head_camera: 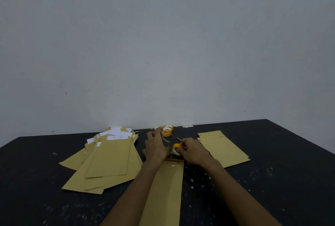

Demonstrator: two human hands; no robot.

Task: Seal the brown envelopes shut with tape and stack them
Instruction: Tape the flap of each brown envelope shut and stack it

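Pinching a small yellow tape roll [176,147], the right hand [192,151] curls round it just past the far end of a long brown paper envelope [164,189]. Touching the roll's left side, the left hand [156,147] lies spread and flat. Beyond it stand stacked orange tape rolls [167,130], their print unreadable. Left of the hands lies a loose envelope heap with white slips [108,158]; right of them, a neater envelope stack [223,148] on the speckled black table [272,180].

On the black worktop [272,180], the right hand [193,151] grips a small orange tape roll [176,147] beside the flat left hand [156,147], above a long brown paper envelope [165,189].
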